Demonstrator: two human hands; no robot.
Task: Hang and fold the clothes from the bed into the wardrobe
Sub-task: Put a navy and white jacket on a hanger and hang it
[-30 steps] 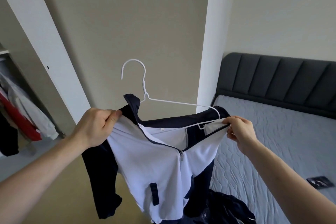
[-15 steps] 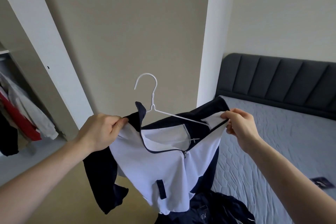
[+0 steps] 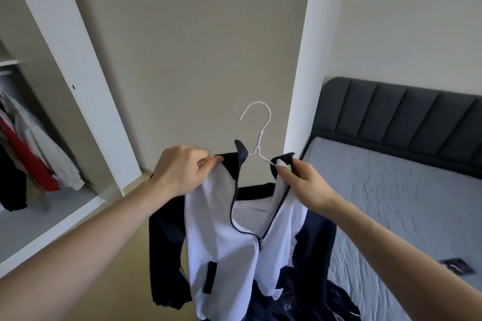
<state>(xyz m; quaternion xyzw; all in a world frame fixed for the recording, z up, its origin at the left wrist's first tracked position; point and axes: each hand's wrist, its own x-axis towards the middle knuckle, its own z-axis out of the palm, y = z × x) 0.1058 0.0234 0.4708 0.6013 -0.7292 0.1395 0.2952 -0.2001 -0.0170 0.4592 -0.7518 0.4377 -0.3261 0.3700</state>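
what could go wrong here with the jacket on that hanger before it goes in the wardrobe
1. The white hanger shows only its hook and one thin arm; the white and navy jacket is held up by the left hand and right hand pinching its shoulders, so it may slip off if either lets go.
2. The zip is open partway, so the collar could spread and slide off.
3. A dark sleeve hangs low and could catch on the wardrobe edge.

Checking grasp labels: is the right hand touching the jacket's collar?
Touching. The head view shows the right hand pinching the open collar edge of the jacket between thumb and fingers, beside the white hanger.
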